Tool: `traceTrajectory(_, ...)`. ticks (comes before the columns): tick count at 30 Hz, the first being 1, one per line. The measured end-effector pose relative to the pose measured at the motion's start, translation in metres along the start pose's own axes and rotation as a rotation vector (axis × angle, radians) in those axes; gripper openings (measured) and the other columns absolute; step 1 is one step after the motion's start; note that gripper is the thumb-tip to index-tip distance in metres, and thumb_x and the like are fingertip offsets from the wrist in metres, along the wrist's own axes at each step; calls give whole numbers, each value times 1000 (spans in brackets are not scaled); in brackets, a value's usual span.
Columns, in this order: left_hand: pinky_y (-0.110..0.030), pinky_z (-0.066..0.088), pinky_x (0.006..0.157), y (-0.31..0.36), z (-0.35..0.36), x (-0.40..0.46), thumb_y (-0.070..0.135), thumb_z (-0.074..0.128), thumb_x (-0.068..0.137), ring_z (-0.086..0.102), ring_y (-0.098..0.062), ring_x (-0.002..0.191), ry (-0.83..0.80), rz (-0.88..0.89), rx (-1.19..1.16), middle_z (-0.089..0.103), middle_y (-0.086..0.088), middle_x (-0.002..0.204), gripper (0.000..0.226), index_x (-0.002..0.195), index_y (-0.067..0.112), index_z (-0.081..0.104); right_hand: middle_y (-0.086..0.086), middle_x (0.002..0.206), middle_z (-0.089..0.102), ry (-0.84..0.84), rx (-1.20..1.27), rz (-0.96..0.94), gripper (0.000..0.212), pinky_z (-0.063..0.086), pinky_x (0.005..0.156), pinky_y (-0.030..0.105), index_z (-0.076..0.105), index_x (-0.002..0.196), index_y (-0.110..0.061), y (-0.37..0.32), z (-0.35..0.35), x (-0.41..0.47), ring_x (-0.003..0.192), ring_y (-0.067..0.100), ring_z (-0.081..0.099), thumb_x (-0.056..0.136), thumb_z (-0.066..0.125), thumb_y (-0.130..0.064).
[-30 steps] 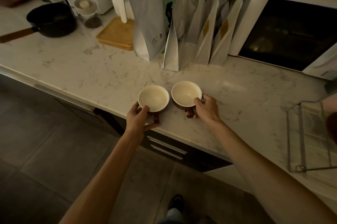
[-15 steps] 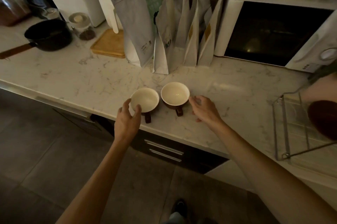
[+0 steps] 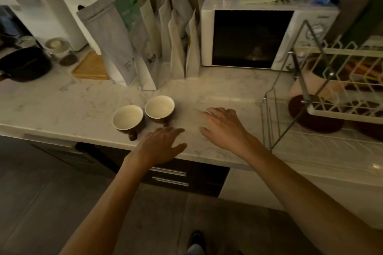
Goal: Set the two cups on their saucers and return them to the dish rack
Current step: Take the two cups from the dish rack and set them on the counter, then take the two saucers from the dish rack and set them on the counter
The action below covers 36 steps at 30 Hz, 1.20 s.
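Two brown cups with cream insides stand side by side on the marble counter, the left cup (image 3: 127, 117) nearer the edge and the right cup (image 3: 159, 107) a little farther back. Both stand upright with handles toward me. My left hand (image 3: 160, 145) hovers open just right of the cups, touching neither. Farther right, my right hand (image 3: 224, 127) is open over bare counter, fingers spread. The wire dish rack (image 3: 339, 93) stands at the right, and a dark brown saucer (image 3: 315, 116) lies on its lower level.
Several paper bags (image 3: 165, 51) stand upright behind the cups. A white microwave (image 3: 252, 36) sits at the back right and a black pan (image 3: 22, 63) at the far left beside a wooden board (image 3: 90, 68). The counter edge (image 3: 186, 158) runs below my hands.
Both hands have let go of the cups and moved right, toward the dish rack. The cups stay on the counter. The view has turned right, showing more of the rack.
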<state>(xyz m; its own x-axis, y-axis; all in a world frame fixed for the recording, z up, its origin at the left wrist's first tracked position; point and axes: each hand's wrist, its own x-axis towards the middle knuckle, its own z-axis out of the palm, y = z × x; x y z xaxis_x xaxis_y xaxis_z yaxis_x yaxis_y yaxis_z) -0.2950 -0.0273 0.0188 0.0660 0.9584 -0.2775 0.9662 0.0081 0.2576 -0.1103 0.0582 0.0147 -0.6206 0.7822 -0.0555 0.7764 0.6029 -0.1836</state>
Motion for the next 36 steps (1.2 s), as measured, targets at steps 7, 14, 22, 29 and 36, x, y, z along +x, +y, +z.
traceTrajectory(7,-35,34,107,76,20,-11,47,46,96,41,-17,134,-181,109,-18,39,3,151,57,148,33,27,6,151,42,-502,45,19,64,39,108,41,27,152,-28,36,-11,-74,134,25,43,96,53,-44)
traceTrajectory(14,-35,35,108,143,45,-12,54,41,96,41,-16,134,-208,236,81,38,5,152,59,149,35,24,2,156,36,-464,97,154,64,37,111,42,25,152,-31,86,-15,-146,139,24,38,96,53,-45)
traceTrajectory(22,-39,45,99,225,65,1,58,39,94,52,-19,123,-85,315,49,50,2,143,57,146,36,31,5,146,49,-320,45,289,54,46,96,41,34,148,-32,151,-35,-208,127,26,50,97,48,-46)
traceTrajectory(29,-33,46,94,273,72,29,52,48,93,58,-22,118,212,245,-286,56,-4,137,62,148,30,30,3,131,63,123,125,507,40,46,90,39,51,135,-29,181,-33,-212,119,26,57,99,45,-43)
traceTrajectory(36,-36,46,97,293,74,84,45,56,90,52,-21,124,142,-25,-827,53,-3,139,62,145,31,32,5,120,69,386,435,713,39,51,92,41,55,133,-17,217,-37,-190,113,27,63,99,50,-35)
